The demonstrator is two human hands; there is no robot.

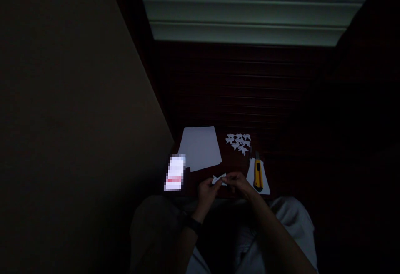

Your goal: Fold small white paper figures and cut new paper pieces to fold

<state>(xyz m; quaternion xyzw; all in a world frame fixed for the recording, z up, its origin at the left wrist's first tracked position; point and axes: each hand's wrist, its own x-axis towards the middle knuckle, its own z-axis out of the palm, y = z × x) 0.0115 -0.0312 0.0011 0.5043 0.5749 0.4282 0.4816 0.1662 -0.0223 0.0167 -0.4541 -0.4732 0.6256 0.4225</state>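
dim room, dark wooden surface (237,111), seen from above.
left hand (206,190) and right hand (239,182) pinch a small white paper piece (218,179) between them, fingers closed on it; behind: white sheets (200,147), cut paper shapes (239,142), yellow utility knife (258,174) at right.

The view is very dim. A white sheet (201,147) lies on a dark table (237,99). Just below the sheet, the left hand (206,188) and right hand (239,182) meet, and the fingers of both pinch a small white scrap (218,179) between them. A dark watch (193,224) sits on the left wrist. Right of the sheet lies a cluster of small white cutouts (239,142). Below and right of the sheet, a yellow knife (258,174) rests on a white slip (265,182). At the sheet's lower left corner glows a phone (175,173).
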